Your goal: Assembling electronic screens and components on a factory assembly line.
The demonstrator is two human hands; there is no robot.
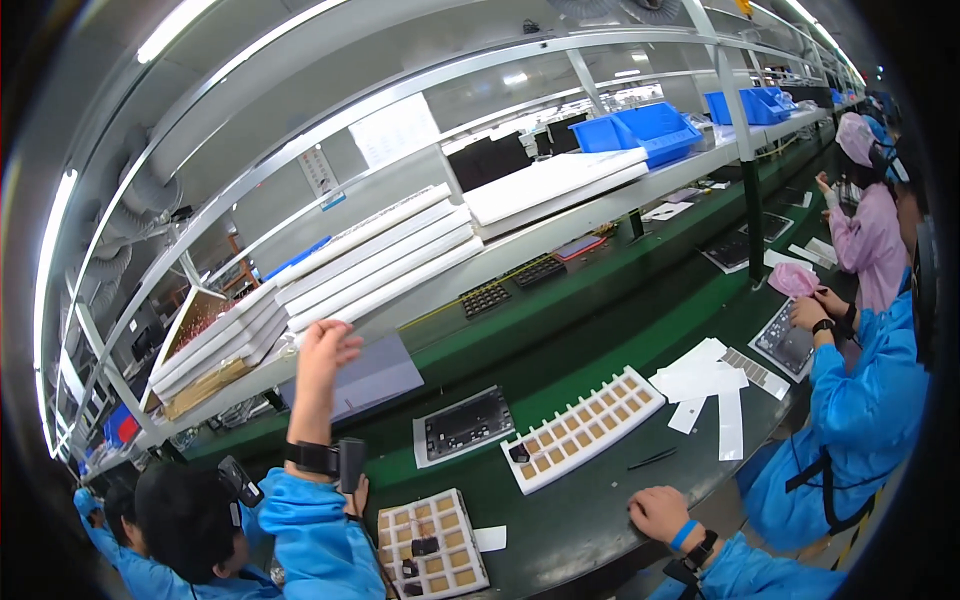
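Note:
My left hand (328, 350) is raised before the stacked white trays, fingers loosely bent and apart, with nothing visible in it. On the bench's near edge rests my right hand (660, 515), its fingers curled in and no object showing. Black tweezers (652, 458) lie just beyond it. A long white compartment tray (585, 425) with tan-bottomed cells stands ahead, one dark piece in its left end. Closer in, another white compartment tray (430, 540) carries several dark pieces. Between my hands and farther back, a dark flat panel (468, 425) dotted with small parts lies on a pale sheet.
White paper strips (700, 380) lie at the right. A co-worker in blue (850, 400) handles another dark panel (785, 338). A person's dark cap (190, 515) is close on my left. White trays (390, 250) and blue bins (640, 132) fill the shelf above the green bench.

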